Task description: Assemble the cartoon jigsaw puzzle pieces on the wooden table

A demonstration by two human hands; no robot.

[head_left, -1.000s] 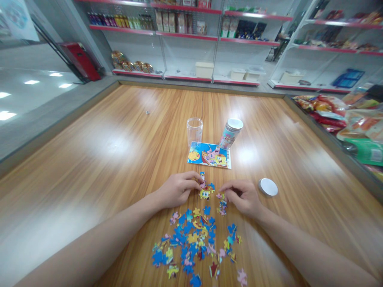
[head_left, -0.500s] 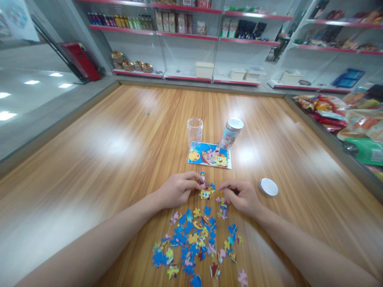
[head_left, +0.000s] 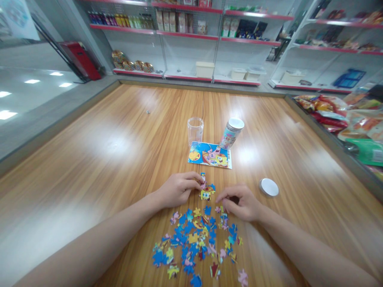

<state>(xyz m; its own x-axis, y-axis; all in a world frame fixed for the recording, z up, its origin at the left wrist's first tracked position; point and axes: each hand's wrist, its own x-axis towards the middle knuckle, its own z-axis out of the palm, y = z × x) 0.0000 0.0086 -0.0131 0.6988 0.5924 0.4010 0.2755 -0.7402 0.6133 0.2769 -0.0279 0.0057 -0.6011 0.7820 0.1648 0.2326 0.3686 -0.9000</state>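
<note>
My left hand (head_left: 178, 189) rests on the table, its thumb and index finger against a small group of joined jigsaw pieces (head_left: 205, 194) that shows a yellow face with big eyes. Its fingertips cover part of the pink pieces there. My right hand (head_left: 242, 201) hovers low at the right, index finger and thumb apart and bent, with a gap between them. Just under its thumb lies a smaller cluster of jigsaw pieces (head_left: 224, 221), partly hidden. Loose jigsaw pieces (head_left: 193, 238), mostly blue, spread below both hands. Beyond them lies the picture card (head_left: 209, 154).
Behind the card stand a clear cup (head_left: 195, 131) and a printed can (head_left: 231, 133) with a silver lid. A round silver lid (head_left: 269, 187) lies right of my right hand. Snack packets (head_left: 329, 111) fill the right side past the table edge. Store shelves (head_left: 185, 52) line the back.
My right hand has moved slightly toward me, and the small cluster beneath it has slid the same way, closer to the loose pieces. My left hand stays on the joined pieces.
</note>
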